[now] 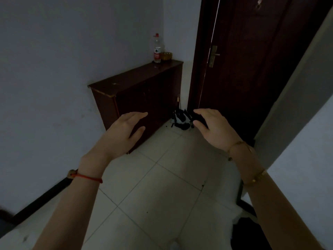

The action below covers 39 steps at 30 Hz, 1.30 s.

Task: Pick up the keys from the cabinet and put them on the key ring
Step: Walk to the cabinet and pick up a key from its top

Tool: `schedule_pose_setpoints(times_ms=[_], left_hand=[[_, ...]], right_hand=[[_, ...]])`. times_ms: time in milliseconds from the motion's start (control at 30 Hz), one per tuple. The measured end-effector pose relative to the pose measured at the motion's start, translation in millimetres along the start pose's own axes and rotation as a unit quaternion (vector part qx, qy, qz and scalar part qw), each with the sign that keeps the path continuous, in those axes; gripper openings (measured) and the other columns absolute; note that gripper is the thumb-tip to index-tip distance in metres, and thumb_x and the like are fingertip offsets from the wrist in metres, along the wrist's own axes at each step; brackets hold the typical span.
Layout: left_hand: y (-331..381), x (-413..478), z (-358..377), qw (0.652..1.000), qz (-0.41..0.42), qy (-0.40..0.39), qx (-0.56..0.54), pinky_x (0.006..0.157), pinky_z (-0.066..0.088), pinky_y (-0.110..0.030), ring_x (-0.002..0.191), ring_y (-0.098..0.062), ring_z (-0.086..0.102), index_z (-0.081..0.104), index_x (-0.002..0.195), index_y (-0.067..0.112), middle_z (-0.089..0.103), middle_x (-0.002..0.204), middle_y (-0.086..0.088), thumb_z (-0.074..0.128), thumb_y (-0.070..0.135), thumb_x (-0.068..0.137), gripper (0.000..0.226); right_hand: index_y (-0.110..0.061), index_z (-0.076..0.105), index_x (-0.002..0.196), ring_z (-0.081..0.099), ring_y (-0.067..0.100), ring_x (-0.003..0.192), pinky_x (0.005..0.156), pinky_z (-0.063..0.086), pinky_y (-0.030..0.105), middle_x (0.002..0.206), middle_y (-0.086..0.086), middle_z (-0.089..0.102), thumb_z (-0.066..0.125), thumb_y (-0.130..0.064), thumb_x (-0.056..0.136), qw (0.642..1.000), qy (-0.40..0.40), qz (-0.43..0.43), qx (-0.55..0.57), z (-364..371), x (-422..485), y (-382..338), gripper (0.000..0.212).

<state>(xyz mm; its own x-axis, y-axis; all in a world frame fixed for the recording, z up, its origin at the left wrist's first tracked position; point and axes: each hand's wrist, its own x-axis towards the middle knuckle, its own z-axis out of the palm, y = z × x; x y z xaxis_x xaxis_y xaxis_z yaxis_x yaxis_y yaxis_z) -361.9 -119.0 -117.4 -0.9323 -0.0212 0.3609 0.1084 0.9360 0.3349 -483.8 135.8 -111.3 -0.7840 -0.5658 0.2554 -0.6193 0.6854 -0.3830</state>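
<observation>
1. Left hand (124,130) and right hand (212,127), mid-frame, fingers spread, holding nothing.
2. Dark brown wooden cabinet (137,91) beyond them, well apart; keys possibly the pale speck (114,83) on its top, too dim to tell.
3. Clear plastic bottle, red cap (157,49), at its far end.

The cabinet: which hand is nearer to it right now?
Left. The left hand, open and empty, hovers in front of the cabinet at its near end; the right hand, also open, is off to its right, toward the door.
</observation>
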Motion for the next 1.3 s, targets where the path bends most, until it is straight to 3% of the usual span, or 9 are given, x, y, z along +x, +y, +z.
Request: schedule_pose_setpoints(times_ms=[333, 667, 1300], left_hand=[[-29, 105, 35, 0.999, -0.04, 0.03, 0.01, 0.105, 0.034, -0.026, 0.133, -0.018, 0.04, 0.038, 0.143, 0.023, 0.046, 0.145, -0.003, 0.045, 0.031, 0.096, 0.048], [-69, 169, 65, 0.997, -0.066, 0.024, 0.01, 0.107, 0.029, -0.025, 0.133, -0.02, 0.041, 0.037, 0.144, 0.02, 0.047, 0.143, -0.007, 0.045, 0.029, 0.097, 0.049], [-234, 359, 101, 0.996, -0.091, 0.013, 0.024, 0.106, 0.034, -0.029, 0.13, -0.021, 0.043, 0.036, 0.143, 0.023, 0.047, 0.143, -0.005, 0.044, 0.031, 0.096, 0.049]], right_hand=[[-0.016, 0.039, 0.139, 0.038, 0.024, 0.132, 0.11, 0.031, 0.039, 0.142, 0.006, 0.048, 0.041, -0.034, 0.097, 0.999, -0.014, -0.043, -0.005, 5, 124, 61, 0.046], [-0.014, 0.038, 0.139, 0.039, 0.025, 0.13, 0.109, 0.035, 0.042, 0.14, 0.008, 0.049, 0.04, -0.034, 0.097, 0.997, -0.046, -0.056, 0.023, 43, 208, 94, 0.046], [-0.012, 0.044, 0.135, 0.044, 0.024, 0.125, 0.108, 0.036, 0.038, 0.136, 0.009, 0.053, 0.044, -0.031, 0.097, 0.995, -0.049, -0.064, 0.056, 114, 465, 131, 0.043]])
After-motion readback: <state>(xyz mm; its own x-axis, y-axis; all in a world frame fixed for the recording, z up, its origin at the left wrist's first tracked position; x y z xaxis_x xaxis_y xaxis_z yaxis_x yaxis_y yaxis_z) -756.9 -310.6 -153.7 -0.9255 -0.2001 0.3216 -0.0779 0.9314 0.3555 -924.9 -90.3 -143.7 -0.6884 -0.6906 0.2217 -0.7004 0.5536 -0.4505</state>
